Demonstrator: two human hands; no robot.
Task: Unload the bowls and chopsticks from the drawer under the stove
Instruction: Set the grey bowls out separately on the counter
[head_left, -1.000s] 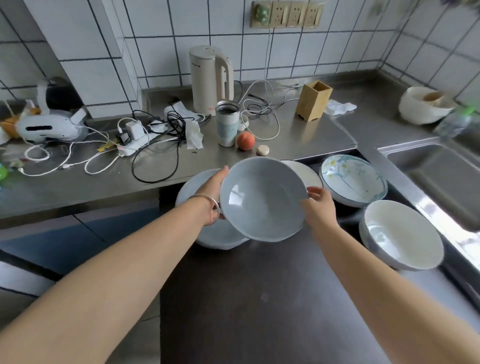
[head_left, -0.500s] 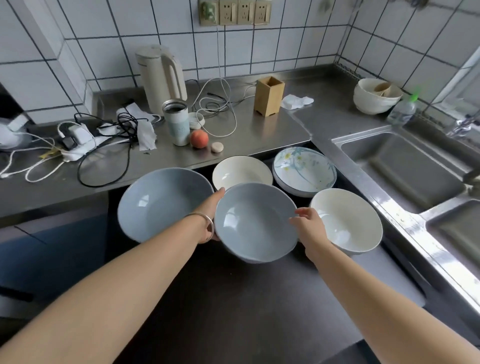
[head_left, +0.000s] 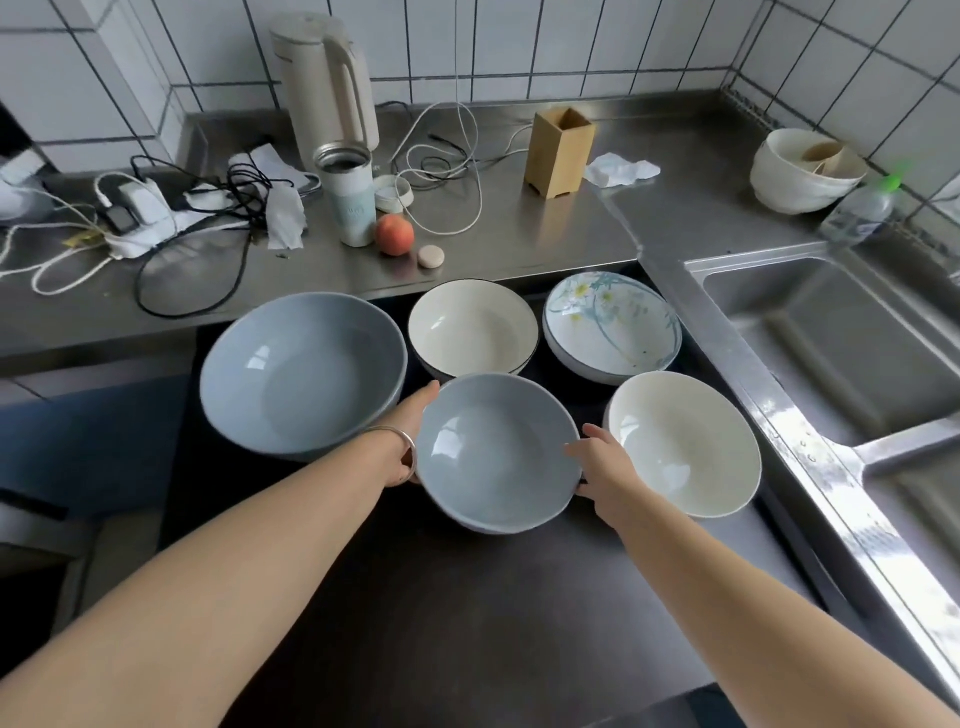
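Lowered from chest height a second ago, the small blue bowl (head_left: 496, 452) sits mid-frame on the dark surface (head_left: 467, 613), apparently resting; left hand (head_left: 410, 441) and right hand (head_left: 602, 467) cup its rim, fingers loosely curled.

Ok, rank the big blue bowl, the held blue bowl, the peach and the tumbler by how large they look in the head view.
1. big blue bowl
2. held blue bowl
3. tumbler
4. peach

The tumbler and peach sit farther back, so they look smaller than they are.
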